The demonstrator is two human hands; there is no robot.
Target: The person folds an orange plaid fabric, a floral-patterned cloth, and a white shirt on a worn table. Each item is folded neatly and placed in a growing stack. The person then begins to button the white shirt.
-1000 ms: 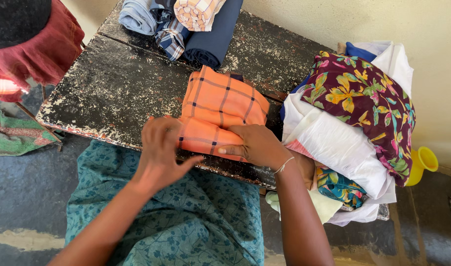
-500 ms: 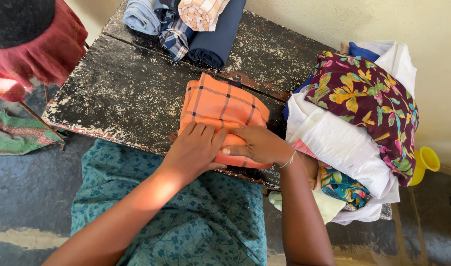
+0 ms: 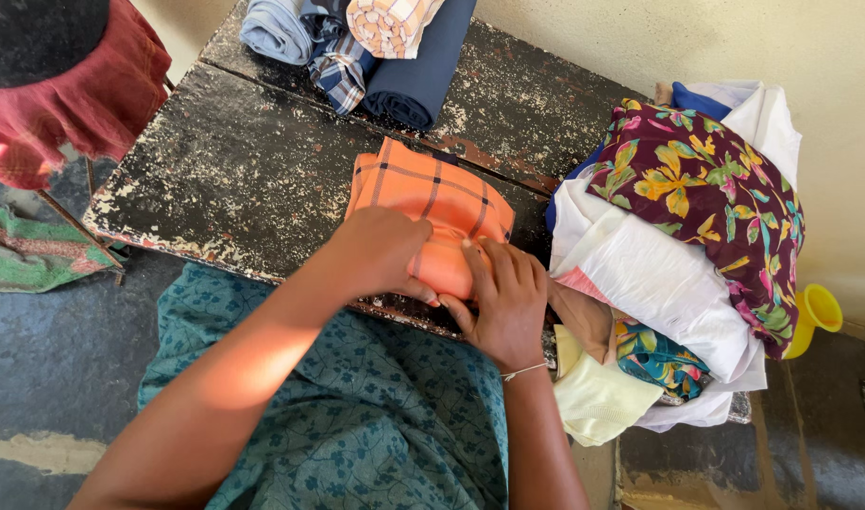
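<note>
Dark, flaking paint covers the old wooden table (image 3: 215, 179) I work at, set against a pale wall. Near its front edge lies the orange checked cloth (image 3: 432, 203), folded into a thick bundle, and both my hands are on the near end of it. My left hand (image 3: 381, 250) lies over the near left part of the cloth, fingers curled and pressing down on the roll, thumb side toward the other hand. My right hand (image 3: 503, 302) sits at the near right corner of the cloth, fingers together and flat against the fold, touching the fingertips of my left. A thin bracelet (image 3: 525, 372) circles my right wrist. My teal patterned dress (image 3: 357, 406) fills the space just below the cloth.

Beyond the cloth, at the far edge of the table, rests a stack of folded clothes (image 3: 357, 47): pale blue, blue plaid, navy, and an orange-and-white check. Right of the cloth rises a heap of unfolded laundry (image 3: 678, 246), white fabric under a maroon floral piece. Past that heap stands a yellow plastic jug (image 3: 812, 316). Left of the cloth, off the table, hangs a red garment (image 3: 83, 94).
</note>
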